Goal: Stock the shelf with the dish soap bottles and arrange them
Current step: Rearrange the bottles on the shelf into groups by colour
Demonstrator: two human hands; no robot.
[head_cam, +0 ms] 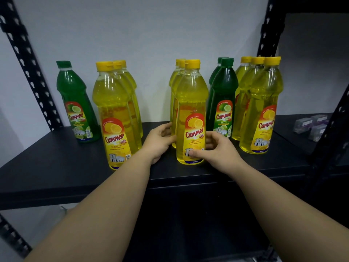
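Black metal shelf (pixel 56 167) against a pale wall, front lemon bottle (pixel 190 120) standing upright mid-shelf near the front edge, heading its own row. Looks full, so probably heavy and a bit slick; best grabbed low around the label. Left hand (pixel 159 142) and right hand (pixel 217 150) cupped round its base from either side, fingers curled, right thumb on the label.

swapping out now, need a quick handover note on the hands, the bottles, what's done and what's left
Left hand and right hand both grip the front lemon bottle of the middle row, standing on the shelf.
Done: lemon rows at left, middle and right; a lime pair between; all upright.
Left: one lime bottle stands alone at far left; probably square up the rows.
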